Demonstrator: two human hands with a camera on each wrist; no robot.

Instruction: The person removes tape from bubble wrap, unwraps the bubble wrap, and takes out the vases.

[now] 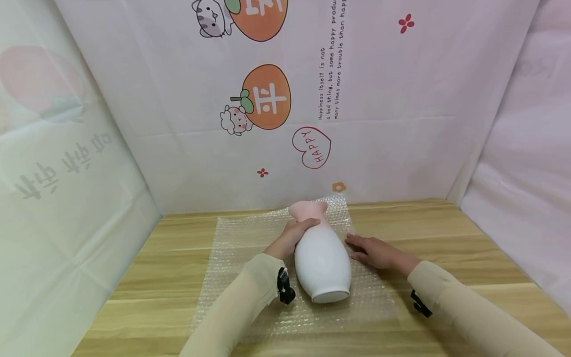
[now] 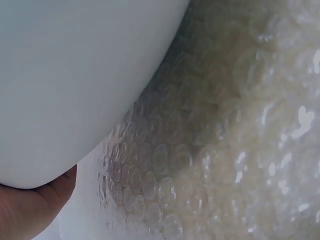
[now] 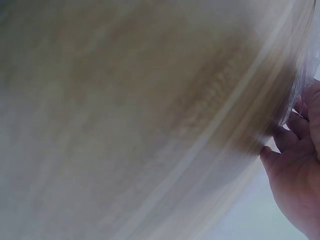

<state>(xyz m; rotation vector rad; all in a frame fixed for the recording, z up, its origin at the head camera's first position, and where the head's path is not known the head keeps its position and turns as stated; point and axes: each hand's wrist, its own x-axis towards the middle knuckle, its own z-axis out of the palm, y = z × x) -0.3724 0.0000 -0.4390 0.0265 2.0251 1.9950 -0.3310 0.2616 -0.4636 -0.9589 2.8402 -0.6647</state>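
Observation:
A vase (image 1: 323, 255) with a white body and a pink neck lies on a sheet of clear bubble wrap (image 1: 250, 277), its base toward the person. My left hand (image 1: 290, 237) grips the vase around its neck, thumb on top; the other fingers are hidden behind it. In the left wrist view the white vase (image 2: 75, 75) fills the upper left, above part of the left hand (image 2: 37, 205). To the right of the vase, my right hand (image 1: 376, 252) rests low at the wrap's right edge, fingers extended and thumb apart. Its fingertips touch the bubble wrap (image 3: 300, 87).
A wood-grain tabletop (image 1: 446, 238) lies beneath everything. A white printed cloth (image 1: 379, 148) stands behind it, with further cloth walls at the left (image 1: 67, 223) and right (image 1: 526, 173). Black wrist mounts (image 1: 285, 287) sit on both sleeves.

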